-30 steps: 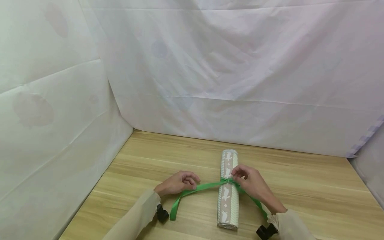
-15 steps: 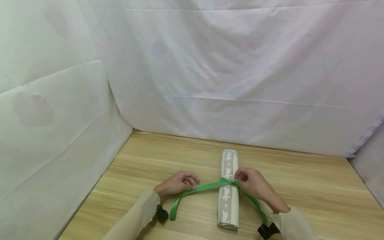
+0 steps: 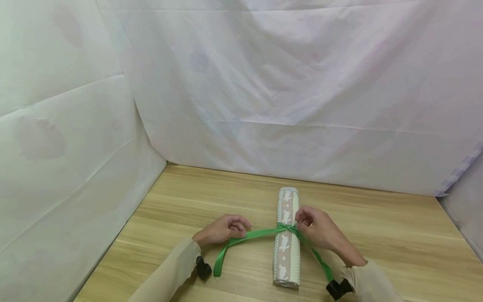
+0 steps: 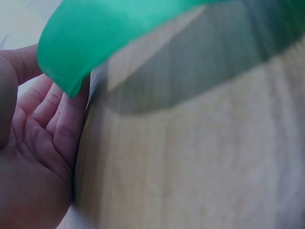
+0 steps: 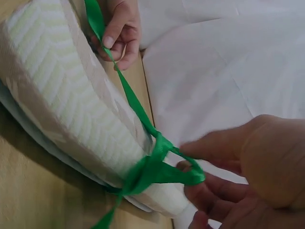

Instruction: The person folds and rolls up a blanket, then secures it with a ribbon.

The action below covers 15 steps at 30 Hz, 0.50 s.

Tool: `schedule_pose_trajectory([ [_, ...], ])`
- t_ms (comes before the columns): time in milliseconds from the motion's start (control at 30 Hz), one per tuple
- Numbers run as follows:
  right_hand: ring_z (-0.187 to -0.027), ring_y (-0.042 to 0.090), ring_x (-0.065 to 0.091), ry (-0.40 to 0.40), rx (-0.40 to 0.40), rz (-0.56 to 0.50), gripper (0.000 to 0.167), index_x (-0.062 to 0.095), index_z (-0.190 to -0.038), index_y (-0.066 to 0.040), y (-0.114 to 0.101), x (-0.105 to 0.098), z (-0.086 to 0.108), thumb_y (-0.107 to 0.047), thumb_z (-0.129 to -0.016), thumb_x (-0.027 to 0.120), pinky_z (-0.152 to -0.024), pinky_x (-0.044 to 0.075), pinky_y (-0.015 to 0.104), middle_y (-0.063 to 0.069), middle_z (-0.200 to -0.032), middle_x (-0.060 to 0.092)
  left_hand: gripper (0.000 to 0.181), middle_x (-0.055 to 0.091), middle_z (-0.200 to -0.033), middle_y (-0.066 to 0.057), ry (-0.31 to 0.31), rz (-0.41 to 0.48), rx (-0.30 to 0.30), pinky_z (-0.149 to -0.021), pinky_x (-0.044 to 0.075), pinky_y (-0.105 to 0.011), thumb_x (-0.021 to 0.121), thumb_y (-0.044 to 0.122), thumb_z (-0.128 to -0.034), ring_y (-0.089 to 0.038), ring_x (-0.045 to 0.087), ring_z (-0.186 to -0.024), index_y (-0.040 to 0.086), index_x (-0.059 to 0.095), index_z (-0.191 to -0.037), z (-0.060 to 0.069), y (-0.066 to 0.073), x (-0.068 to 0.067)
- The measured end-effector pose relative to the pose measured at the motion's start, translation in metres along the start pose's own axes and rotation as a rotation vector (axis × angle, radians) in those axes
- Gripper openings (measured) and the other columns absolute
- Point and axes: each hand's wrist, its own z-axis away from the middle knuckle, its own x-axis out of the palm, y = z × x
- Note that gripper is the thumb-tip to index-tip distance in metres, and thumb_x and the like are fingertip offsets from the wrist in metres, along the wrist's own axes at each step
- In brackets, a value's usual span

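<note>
A rolled-up towel [image 3: 284,256], pale with a beige band of white animal shapes, lies lengthwise on the wooden table. Round its middle runs a green ribbon [image 3: 264,233], crossed or knotted on top. My left hand [image 3: 222,229] pinches the ribbon's left length between thumb and fingers; its end [image 3: 218,266] hangs down onto the table. Beside the knot, my right hand [image 3: 318,230] pinches a small ribbon loop [image 5: 193,175], clearest in the right wrist view. The other ribbon tail [image 3: 322,264] trails toward the right wrist. In the left wrist view, ribbon [image 4: 95,38] crosses the left fingers.
White cloth [image 3: 264,84] hangs behind the wooden table [image 3: 211,184], with more white sheeting [image 3: 68,167] along the left side. Black wrist cameras [image 3: 203,268] are strapped at both sleeves.
My right hand has moved slightly to the right across the towel, drawing at the ribbon by the knot. The left hand and the towel stay almost where they were.
</note>
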Motion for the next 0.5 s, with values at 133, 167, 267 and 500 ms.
schedule_pose_trajectory([
  [133,-0.076,0.011,0.056,-0.044,-0.045,0.074,0.017,0.063,-0.091,-0.011,-0.0022,-0.0038,0.0022,0.003,-0.083,0.070,-0.064,0.048,0.025,-0.003,-0.082,0.062,0.024,0.071,-0.096,-0.003,0.000,0.004,-0.006,-0.085,0.051,-0.025,0.064,0.008,-0.0957,-0.015,0.065,-0.091,0.010,0.066,-0.119,-0.0004,-0.0007,0.0000],
  [167,-0.076,0.011,0.056,-0.051,-0.052,0.084,0.018,0.063,-0.090,-0.012,-0.0031,-0.0047,0.0029,0.003,-0.083,0.069,-0.064,0.048,0.025,-0.004,-0.082,0.062,0.024,0.071,-0.097,-0.003,0.001,0.001,-0.007,-0.085,0.051,-0.025,0.064,0.008,-0.0959,-0.015,0.065,-0.092,0.010,0.066,-0.119,-0.0004,-0.0006,0.0000],
  [267,-0.082,0.012,0.058,-0.053,-0.079,0.072,0.016,0.062,-0.088,-0.014,-0.0015,-0.0070,0.0040,0.001,-0.085,0.068,-0.071,0.049,0.030,-0.005,-0.084,0.063,0.024,0.070,-0.097,-0.003,-0.001,-0.003,-0.007,-0.086,0.051,-0.026,0.063,0.008,-0.0965,-0.015,0.065,-0.093,0.010,0.066,-0.120,-0.0005,-0.0007,-0.0003],
  [500,-0.077,0.011,0.055,-0.008,-0.068,0.026,0.012,0.061,-0.093,-0.011,0.0034,-0.0074,0.0051,-0.003,-0.088,0.068,-0.067,0.047,0.026,-0.004,-0.083,0.060,0.024,0.070,-0.098,-0.002,0.002,-0.021,-0.007,-0.086,0.050,-0.025,0.063,0.009,-0.0966,-0.015,0.064,-0.093,0.011,0.066,-0.120,0.0005,0.0006,-0.0002],
])
